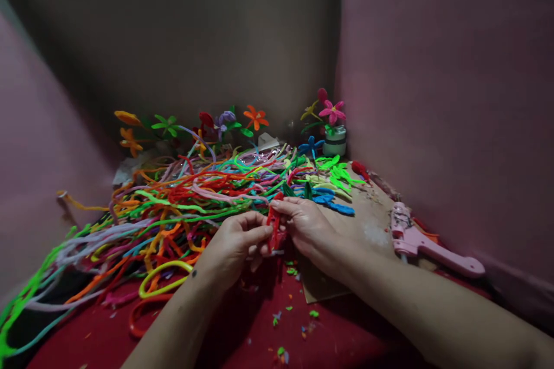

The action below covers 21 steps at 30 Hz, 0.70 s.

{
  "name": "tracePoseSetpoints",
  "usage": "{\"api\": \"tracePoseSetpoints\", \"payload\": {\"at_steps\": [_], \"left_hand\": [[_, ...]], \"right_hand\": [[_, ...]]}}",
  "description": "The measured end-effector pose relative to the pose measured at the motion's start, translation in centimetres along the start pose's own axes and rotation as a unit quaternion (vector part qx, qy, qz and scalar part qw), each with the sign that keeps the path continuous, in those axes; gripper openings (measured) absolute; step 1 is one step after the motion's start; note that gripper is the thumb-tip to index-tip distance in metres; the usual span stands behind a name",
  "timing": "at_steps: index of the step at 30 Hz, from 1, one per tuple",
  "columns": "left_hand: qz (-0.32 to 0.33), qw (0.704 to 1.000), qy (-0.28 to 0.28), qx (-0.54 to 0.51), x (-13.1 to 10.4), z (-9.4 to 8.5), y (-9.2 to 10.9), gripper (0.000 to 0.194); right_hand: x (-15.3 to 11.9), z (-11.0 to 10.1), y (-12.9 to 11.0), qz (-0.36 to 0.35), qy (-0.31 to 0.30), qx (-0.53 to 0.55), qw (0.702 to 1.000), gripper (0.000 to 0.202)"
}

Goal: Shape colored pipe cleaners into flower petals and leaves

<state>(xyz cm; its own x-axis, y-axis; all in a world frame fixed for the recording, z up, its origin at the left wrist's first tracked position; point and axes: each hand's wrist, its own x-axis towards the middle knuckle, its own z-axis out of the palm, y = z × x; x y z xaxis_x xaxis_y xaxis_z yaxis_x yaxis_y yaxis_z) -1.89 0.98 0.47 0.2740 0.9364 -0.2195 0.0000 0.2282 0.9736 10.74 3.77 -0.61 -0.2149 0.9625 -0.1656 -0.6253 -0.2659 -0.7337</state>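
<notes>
- Red piece (274,229), narrow, is held between the two hands, above the near middle of the bench (234,328).
- Long axis: close to upright in the view, slightly slanted. Upper end points away from the wearer and a little right; lower end points back toward the wearer. A small pale bit shows at the lower end; exact form hard to read under the fingers.
- Left hand (231,242): thumb and forefinger pinch the piece from its left side; other fingers curled beneath.
- Right hand (309,225): thumb and forefinger pinch it near the upper end; remaining fingers partly hidden.
- Container: small pale jar (334,143) with a dark band, upright at the back right by the wall. Pink flower (332,111) and a dark red bud (322,95) rise above it; how the stems sit inside cannot be seen.
- Clear plastic (269,154), shiny, among the fuzzy stems (208,184) at the back; whether it encloses any, cannot tell.
- Fuzzy stems, many colours, heaped left and beyond the hands.
- Bright green leaves (340,173) near the jar.
- Pink glue gun (415,240) at right, handle pointing right and toward the wearer.
</notes>
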Motion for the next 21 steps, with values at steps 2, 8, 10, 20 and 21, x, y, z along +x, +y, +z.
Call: {"api": "tracePoseSetpoints", "payload": {"at_steps": [2, 8, 10, 20, 21], "left_hand": [[0.01, 1.0, -0.009, 0.009, -0.3, 0.0, 0.2, 0.022], [0.004, 0.992, -0.096, 0.079, -1.4, -1.6, 1.9, 0.028], [0.049, 0.99, -0.063, 0.12, -1.5, -2.1, 2.3, 0.032], [0.171, 0.973, -0.046, 0.145, -2.5, -2.9, 2.9, 0.033], [0.179, 0.972, -0.037, 0.149, -2.4, -2.8, 2.9, 0.033]], "right_hand": [[0.1, 0.0, -0.2, 0.007, 0.012, 0.011, 1.0, 0.016], [0.7, -0.2, -0.1, -0.012, 0.02, 0.038, 0.999, 0.021], [0.9, -0.3, 0.0, 0.003, 0.003, 0.041, 0.999, 0.019], [0.5, 0.1, -0.6, 0.089, -0.012, 0.067, 0.994, 0.011], [0.5, 0.0, -0.5, 0.09, -0.015, 0.07, 0.993, 0.011]]}}
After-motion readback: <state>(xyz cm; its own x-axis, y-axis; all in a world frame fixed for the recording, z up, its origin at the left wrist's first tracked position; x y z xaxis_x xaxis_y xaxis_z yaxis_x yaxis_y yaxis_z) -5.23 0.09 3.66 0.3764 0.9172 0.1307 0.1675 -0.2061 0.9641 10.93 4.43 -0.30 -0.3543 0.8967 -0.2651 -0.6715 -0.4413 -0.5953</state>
